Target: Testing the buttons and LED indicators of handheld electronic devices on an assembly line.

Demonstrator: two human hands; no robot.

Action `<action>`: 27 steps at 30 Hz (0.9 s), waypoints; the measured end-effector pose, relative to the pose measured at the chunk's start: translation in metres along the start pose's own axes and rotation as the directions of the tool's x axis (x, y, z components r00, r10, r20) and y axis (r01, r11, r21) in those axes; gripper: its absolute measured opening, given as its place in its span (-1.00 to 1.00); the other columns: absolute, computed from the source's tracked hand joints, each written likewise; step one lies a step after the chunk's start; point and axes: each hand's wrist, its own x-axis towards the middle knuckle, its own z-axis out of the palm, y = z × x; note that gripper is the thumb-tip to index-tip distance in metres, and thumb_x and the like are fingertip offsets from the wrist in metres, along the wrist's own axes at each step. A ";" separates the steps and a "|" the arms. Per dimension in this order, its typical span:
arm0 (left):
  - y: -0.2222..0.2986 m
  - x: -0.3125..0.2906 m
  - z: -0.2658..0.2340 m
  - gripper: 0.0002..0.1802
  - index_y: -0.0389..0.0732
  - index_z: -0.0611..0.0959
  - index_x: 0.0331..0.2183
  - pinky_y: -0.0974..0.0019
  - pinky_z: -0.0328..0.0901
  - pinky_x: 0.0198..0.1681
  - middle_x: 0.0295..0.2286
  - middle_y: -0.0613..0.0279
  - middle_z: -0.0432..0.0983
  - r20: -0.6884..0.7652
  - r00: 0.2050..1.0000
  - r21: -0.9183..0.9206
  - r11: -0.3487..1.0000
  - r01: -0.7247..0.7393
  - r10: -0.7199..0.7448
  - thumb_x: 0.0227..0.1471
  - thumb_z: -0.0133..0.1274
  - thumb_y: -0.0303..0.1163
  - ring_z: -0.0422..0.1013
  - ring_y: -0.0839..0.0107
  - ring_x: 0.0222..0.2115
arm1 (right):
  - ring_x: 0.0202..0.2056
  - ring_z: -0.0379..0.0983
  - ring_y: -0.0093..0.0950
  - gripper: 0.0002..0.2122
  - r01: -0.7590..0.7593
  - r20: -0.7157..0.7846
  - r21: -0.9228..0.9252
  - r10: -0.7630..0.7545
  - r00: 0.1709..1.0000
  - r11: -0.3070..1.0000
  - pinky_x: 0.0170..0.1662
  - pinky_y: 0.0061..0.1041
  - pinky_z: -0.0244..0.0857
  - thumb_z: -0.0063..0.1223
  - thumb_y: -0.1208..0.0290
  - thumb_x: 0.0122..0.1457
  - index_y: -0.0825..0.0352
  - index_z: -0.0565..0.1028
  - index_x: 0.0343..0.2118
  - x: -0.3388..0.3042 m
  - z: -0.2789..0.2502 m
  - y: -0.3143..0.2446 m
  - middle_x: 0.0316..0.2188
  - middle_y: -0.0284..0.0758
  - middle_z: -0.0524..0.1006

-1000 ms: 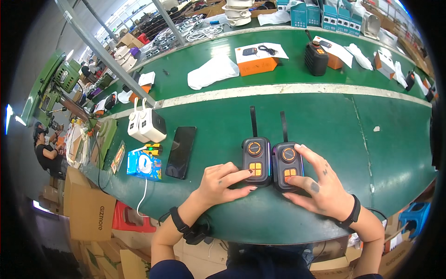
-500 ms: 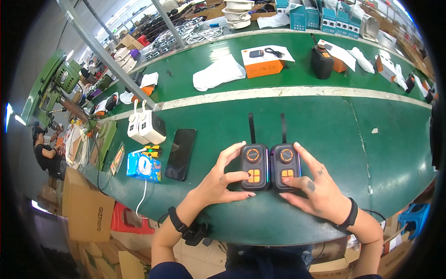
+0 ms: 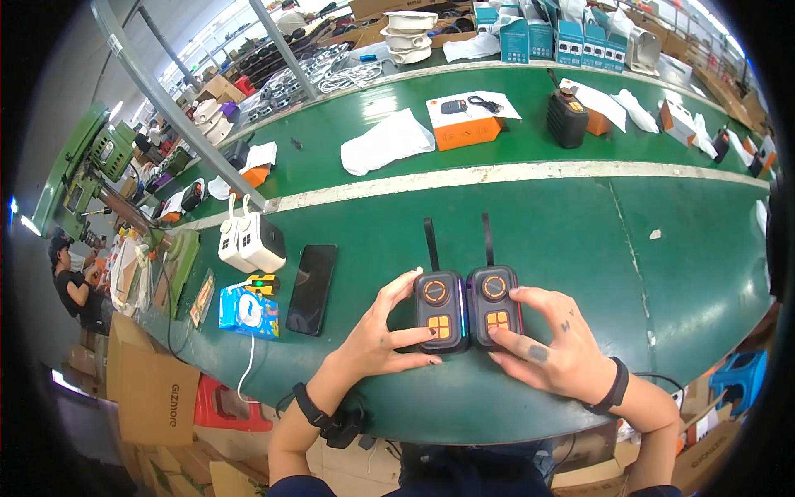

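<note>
Two small black portable speakers stand side by side on the green table, each with an orange-ringed dial, a block of orange buttons and a black strap sticking up. My left hand (image 3: 377, 335) grips the left speaker (image 3: 439, 306) by its outer side, a fingertip at the top corner and another finger at the buttons. Around the right speaker (image 3: 495, 302) my right hand (image 3: 551, 340) is closed, one finger against the side by the dial and another on the orange buttons. Coloured light strips glow along the speakers' sides.
Left of the speakers lie a black phone (image 3: 312, 290), a blue box (image 3: 248, 313) with a white cable, and two white strapped devices (image 3: 252, 240). Behind a pale ledge (image 3: 497, 174), an orange-and-white box (image 3: 465, 124) and another black device (image 3: 567, 120) sit. A green drill press (image 3: 91, 166) stands left.
My right hand's upper finger has come down from the right speaker's top corner to its side. The speakers now appear slightly lower and further left as the view shifts.
</note>
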 end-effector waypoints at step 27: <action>-0.006 -0.002 0.000 -0.45 0.11 0.61 -0.22 0.14 0.38 -0.11 0.16 -0.24 0.08 -0.003 1.000 0.058 0.998 0.002 -0.002 -0.35 0.46 -0.16 0.26 -0.09 0.09 | -0.52 0.29 -0.53 -0.61 0.052 0.025 -0.035 -0.051 0.998 0.998 -0.25 -0.45 0.28 0.28 0.39 -0.04 0.19 0.54 -0.07 -0.007 0.007 0.007 -0.55 -0.47 0.31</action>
